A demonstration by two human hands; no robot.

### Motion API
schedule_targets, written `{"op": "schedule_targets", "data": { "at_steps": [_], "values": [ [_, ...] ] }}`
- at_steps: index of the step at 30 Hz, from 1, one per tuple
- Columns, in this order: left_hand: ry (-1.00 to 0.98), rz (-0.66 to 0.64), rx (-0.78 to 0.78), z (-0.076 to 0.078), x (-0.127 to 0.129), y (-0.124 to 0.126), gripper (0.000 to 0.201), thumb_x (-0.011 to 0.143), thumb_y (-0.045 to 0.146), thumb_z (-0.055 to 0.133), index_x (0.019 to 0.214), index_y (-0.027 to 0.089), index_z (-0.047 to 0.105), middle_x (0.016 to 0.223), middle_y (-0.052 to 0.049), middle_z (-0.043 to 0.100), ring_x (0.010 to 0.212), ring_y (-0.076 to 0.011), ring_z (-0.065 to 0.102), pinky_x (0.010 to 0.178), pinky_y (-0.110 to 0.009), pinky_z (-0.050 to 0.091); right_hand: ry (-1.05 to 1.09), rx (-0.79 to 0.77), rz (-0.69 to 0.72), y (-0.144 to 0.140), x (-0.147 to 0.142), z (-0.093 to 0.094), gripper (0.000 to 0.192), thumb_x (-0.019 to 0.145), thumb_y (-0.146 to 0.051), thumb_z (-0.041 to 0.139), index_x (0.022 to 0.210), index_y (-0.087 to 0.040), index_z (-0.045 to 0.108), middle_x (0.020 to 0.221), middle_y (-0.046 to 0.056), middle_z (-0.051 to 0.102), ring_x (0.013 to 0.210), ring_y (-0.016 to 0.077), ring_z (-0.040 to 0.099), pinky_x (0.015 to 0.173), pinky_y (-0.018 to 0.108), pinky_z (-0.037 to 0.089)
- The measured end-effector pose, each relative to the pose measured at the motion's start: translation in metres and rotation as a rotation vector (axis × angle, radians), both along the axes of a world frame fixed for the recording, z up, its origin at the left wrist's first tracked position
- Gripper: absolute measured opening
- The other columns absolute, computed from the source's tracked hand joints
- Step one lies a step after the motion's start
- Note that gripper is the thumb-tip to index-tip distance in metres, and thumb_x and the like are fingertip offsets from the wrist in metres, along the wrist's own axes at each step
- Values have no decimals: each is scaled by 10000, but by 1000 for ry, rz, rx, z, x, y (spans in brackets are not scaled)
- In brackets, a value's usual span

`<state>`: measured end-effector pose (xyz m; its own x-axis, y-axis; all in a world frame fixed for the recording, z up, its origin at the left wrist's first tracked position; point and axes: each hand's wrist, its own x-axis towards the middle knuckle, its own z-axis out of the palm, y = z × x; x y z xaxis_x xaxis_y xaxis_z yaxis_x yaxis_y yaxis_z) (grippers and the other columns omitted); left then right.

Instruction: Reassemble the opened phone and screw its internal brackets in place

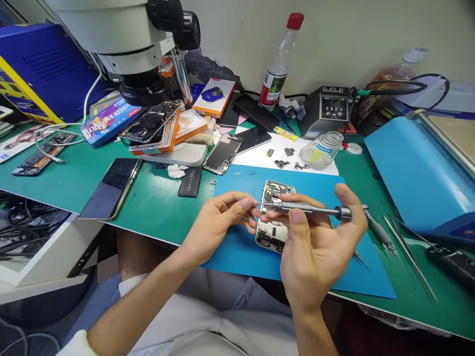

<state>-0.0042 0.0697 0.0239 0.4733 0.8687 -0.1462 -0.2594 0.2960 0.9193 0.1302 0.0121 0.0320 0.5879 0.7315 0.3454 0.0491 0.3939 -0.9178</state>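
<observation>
- The right hand (315,247) gripped a screwdriver (308,209), its long axis lying nearly level and crosswise, tip pointing left.
- The left hand (218,220) pinched the driver's tip between thumb and forefinger; whether it held a screw there could not be told.
- Both hands hovered just over an opened phone (272,217), which lay on a blue mat (237,247) with its long axis running away from the person.
- The phone sat directly under the driver's tip, about equally near either hand.
- Tweezers (408,252) and a second driver (378,230) lay near on the right; the mat's left half was bare.
- A jar (322,150) stood beyond the mat on the worktop (156,202), and a dark phone (111,188) lay well apart to the left.
</observation>
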Motion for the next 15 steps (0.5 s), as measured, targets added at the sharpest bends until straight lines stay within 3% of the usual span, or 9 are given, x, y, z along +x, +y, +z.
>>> {"op": "schedule_targets", "data": {
  "at_steps": [15],
  "values": [
    [-125,-14,-127,3,0,3,266,981,425,853,969,165,799,889,-32,817,815,-135,780,784,-241,673,7,-32,-18,-3,1,-2,599,1027,-254,727,1537,-302,418,1097,51,733,1082,214,759,812,395,710]
  ]
}}
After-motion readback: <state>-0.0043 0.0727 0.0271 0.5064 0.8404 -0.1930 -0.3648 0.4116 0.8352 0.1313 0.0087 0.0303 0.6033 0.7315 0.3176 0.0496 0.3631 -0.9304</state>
